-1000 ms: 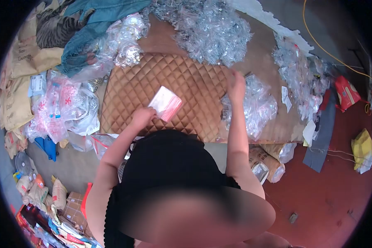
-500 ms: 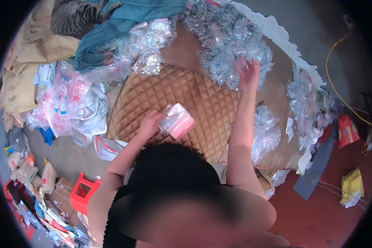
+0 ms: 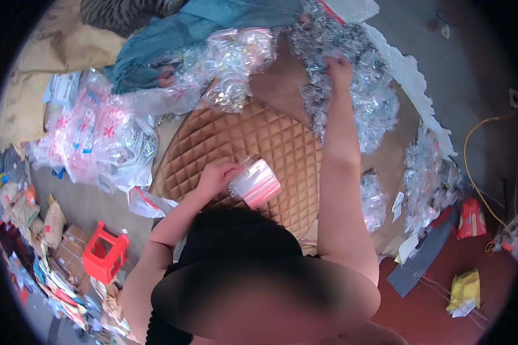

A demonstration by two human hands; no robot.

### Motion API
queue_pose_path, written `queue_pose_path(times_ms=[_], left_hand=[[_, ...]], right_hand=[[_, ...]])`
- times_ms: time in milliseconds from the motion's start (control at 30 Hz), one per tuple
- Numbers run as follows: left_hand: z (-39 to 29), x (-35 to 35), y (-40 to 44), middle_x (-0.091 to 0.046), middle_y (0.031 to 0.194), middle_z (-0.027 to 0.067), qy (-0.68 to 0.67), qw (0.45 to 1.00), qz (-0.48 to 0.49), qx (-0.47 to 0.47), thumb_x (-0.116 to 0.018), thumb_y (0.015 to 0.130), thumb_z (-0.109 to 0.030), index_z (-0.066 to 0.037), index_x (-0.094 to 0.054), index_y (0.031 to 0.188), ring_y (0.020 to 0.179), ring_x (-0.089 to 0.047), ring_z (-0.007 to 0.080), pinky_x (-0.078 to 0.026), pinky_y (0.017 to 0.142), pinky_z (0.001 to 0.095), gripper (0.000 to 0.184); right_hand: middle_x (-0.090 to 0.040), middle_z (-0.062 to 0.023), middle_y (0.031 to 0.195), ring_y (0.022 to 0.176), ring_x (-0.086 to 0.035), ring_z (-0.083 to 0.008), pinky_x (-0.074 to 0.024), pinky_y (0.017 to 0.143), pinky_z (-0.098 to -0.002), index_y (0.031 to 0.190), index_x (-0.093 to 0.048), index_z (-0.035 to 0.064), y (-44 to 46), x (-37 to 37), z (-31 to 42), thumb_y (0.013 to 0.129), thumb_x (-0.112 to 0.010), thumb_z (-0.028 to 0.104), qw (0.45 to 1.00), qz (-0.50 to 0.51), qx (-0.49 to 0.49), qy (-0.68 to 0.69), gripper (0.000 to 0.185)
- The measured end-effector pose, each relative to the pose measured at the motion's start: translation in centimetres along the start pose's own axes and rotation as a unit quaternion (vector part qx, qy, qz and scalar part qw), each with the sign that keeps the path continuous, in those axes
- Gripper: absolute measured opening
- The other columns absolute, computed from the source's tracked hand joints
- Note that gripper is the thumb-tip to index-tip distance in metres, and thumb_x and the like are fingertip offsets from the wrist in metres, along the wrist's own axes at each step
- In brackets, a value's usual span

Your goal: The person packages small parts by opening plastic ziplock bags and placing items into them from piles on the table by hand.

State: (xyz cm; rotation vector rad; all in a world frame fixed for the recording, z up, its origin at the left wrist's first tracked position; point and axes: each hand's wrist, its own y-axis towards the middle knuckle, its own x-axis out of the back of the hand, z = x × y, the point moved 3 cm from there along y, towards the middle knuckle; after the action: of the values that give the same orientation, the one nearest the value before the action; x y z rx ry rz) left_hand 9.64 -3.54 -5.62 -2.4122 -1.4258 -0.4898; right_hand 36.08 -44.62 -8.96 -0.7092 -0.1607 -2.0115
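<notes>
My left hand (image 3: 217, 176) is closed on the edge of a stack of clear plastic bags with red stripes (image 3: 258, 185), held above the brown quilted mat (image 3: 242, 135). My right hand (image 3: 338, 68) reaches far forward into the big heap of small clear packets (image 3: 369, 100). Its fingers are bent together at the heap; what they grip, if anything, is too small to make out.
Clear bags with shiny contents (image 3: 230, 69) and pink-printed bags (image 3: 89, 138) lie left of the mat. A teal cloth (image 3: 172, 37) and a striped cat (image 3: 124, 14) are behind. More packets (image 3: 426, 184) lie right. A red stool (image 3: 105, 252) stands lower left.
My right hand has moved forward from the mat's right edge into the packet heap, and its spread fingers have closed. My left hand still holds the bag stack. The view has shifted.
</notes>
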Motion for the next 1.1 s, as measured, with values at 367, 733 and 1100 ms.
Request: queue_pose_path(times_ms=[367, 733, 1100], left_hand=[[-0.4, 3.2, -0.4, -0.058, 0.094, 0.0099, 0.038, 0.993, -0.109, 0.000, -0.072, 0.084, -0.013, -0.006, -0.064, 0.094, 0.090, -0.061, 0.0266, -0.050, 0.086, 0.0398, 0.015], [0.9, 6.5, -5.3, -0.067, 0.104, 0.0095, 0.241, 0.958, -0.152, 0.039, -0.061, 0.086, -0.009, -0.023, -0.048, 0.143, 0.103, -0.063, 0.0279, -0.040, 0.102, 0.0504, 0.060], [-2.4, 2.9, -3.2, -0.065, 0.109, 0.0139, 0.098, 0.993, -0.025, -0.062, -0.065, 0.082, -0.009, -0.014, -0.075, 0.100, 0.099, -0.064, 0.0329, -0.052, 0.085, 0.0429, 0.021]], right_hand=[[-0.063, -0.0083, 0.119, 0.103, -0.062, -0.0196, -0.0527, 0.067, -0.0287, 0.135, -0.050, 0.0057, -17.3, -1.0, 3.9, 0.089, -0.066, 0.020, 0.851, 0.354, -0.130, 0.366, 0.051], [-0.067, -0.0108, 0.107, 0.089, -0.065, -0.0175, -0.0516, 0.073, -0.0303, 0.127, -0.056, 0.0008, -21.7, -16.3, -1.1, 0.076, -0.078, 0.014, 0.959, 0.213, -0.059, 0.178, 0.057], [-0.067, -0.0063, 0.115, 0.103, -0.064, -0.0188, -0.0495, 0.090, -0.0320, 0.129, -0.057, 0.0044, -35.2, 0.1, 2.2, 0.084, -0.070, 0.004, 0.886, 0.232, -0.136, 0.378, 0.048]])
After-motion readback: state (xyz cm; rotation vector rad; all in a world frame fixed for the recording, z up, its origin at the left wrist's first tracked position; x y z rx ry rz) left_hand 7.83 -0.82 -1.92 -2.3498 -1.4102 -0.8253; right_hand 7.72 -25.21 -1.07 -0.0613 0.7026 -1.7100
